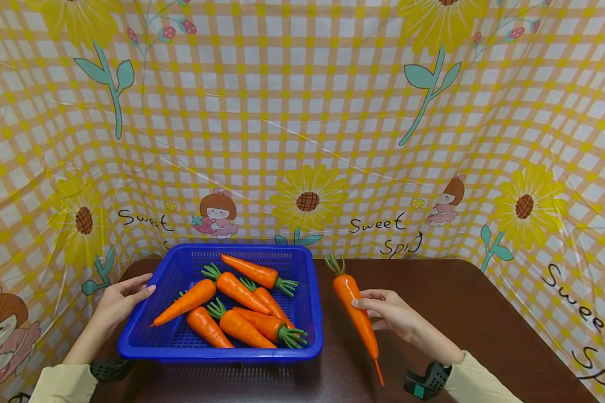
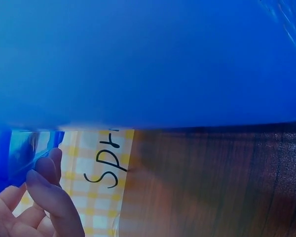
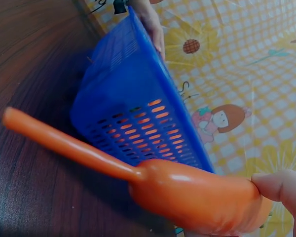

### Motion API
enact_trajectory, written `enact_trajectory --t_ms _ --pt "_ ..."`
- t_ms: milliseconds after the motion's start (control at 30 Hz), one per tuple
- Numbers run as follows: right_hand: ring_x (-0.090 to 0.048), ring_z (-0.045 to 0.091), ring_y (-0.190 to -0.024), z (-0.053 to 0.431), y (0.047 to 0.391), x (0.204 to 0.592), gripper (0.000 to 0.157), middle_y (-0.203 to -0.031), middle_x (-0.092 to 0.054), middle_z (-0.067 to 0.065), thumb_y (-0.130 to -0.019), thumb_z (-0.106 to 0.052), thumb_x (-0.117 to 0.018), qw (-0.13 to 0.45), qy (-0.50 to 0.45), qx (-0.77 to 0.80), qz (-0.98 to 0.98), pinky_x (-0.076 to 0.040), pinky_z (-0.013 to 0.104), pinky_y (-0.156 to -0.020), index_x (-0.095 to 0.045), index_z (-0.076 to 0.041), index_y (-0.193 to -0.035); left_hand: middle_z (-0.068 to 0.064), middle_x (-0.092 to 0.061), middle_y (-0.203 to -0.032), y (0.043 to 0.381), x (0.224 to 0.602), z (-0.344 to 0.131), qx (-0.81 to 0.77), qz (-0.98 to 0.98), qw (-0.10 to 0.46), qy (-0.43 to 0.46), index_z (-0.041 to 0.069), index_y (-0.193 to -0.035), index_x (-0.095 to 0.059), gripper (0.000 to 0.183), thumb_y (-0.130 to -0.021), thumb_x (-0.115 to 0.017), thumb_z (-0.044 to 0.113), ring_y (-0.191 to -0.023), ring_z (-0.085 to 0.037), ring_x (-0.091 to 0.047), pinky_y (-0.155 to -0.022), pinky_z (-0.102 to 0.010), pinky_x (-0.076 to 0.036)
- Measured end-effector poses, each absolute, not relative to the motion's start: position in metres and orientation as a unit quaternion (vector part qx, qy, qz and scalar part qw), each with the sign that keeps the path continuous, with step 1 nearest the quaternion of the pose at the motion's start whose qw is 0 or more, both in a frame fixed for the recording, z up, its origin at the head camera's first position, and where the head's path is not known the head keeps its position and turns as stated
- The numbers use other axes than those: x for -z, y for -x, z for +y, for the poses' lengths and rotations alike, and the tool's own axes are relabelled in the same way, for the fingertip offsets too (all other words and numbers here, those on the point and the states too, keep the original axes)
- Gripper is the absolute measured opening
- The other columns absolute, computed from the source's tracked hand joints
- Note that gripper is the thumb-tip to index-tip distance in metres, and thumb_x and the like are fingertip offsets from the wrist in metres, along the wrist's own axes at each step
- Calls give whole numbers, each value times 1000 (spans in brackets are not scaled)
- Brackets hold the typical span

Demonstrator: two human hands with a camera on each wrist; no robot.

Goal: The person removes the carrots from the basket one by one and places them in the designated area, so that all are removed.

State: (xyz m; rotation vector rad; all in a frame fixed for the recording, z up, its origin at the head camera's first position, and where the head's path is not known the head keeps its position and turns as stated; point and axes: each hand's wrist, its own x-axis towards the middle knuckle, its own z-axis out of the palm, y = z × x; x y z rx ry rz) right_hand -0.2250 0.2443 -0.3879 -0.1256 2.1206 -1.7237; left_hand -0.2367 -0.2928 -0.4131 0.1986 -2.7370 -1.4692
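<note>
1 carrot pinched in R hand, long axis approx. 11-to-5 o'clock, tip at 5; blue basket w/ other carrots at its 9 o'clock, L hand gripping basket's 9 o'clock side.

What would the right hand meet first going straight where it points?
Past the carrot in its grip, the right hand would likely meet the blue basket; height is unclear, so it may pass over.

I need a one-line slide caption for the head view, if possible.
The left hand grips a blue basket of carrots while the right hand holds one carrot beside it.
</note>
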Motion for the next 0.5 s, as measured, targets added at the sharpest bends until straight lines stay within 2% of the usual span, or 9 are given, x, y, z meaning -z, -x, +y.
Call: enact_trajectory --t_ms 500 --pt "-68 11 -84 243 236 406 61 -94 -69 -2 -91 -28 -62 190 38 613 766 -57 40 -78 -43 14 -132 -16 -64 -111 236 413 -292 477 -876 18 -68 -3 -139 -47 64 -92 -63 36 -76 -2 -57 -66 -21 -52"
